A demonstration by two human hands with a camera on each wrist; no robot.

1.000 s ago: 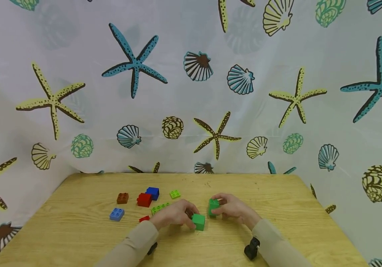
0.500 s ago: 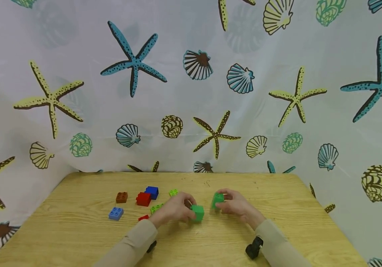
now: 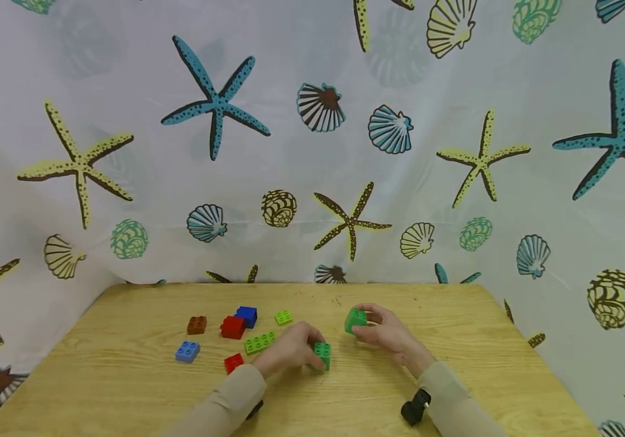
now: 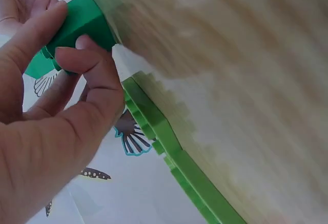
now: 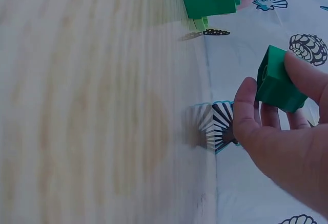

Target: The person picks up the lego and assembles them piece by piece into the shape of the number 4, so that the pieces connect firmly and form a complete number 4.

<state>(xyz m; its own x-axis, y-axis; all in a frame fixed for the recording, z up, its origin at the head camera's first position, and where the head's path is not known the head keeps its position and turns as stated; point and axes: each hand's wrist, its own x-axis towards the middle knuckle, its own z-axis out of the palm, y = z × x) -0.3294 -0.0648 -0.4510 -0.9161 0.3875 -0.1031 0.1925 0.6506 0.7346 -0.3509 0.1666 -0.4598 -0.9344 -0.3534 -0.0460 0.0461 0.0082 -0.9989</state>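
My left hand (image 3: pixel 296 347) grips a green toy building brick (image 3: pixel 322 354) between thumb and fingers. In the head view its studs face up; in the left wrist view this green brick (image 4: pixel 84 21) stands right at the wooden surface. To the right and a bit farther back, my right hand (image 3: pixel 386 331) pinches a second green brick (image 3: pixel 355 320), tilted and held above the table. The right wrist view shows the hollow underside of this second brick (image 5: pixel 279 80) partly turned to the camera. A gap separates the two bricks.
Left of my left hand lie a long lime brick (image 3: pixel 260 343), a small lime brick (image 3: pixel 283 317), a flat red brick (image 3: pixel 233 363), a taller red brick (image 3: pixel 233 327), a blue brick (image 3: pixel 246 316), a brown brick (image 3: pixel 197 325) and a light blue brick (image 3: pixel 187 351). A patterned curtain (image 3: pixel 269 255) borders the wooden table (image 3: pixel 143 388).
The left hand's brick has turned from a smooth face up to studs up. My right hand has lifted its brick slightly farther back and tilted it.
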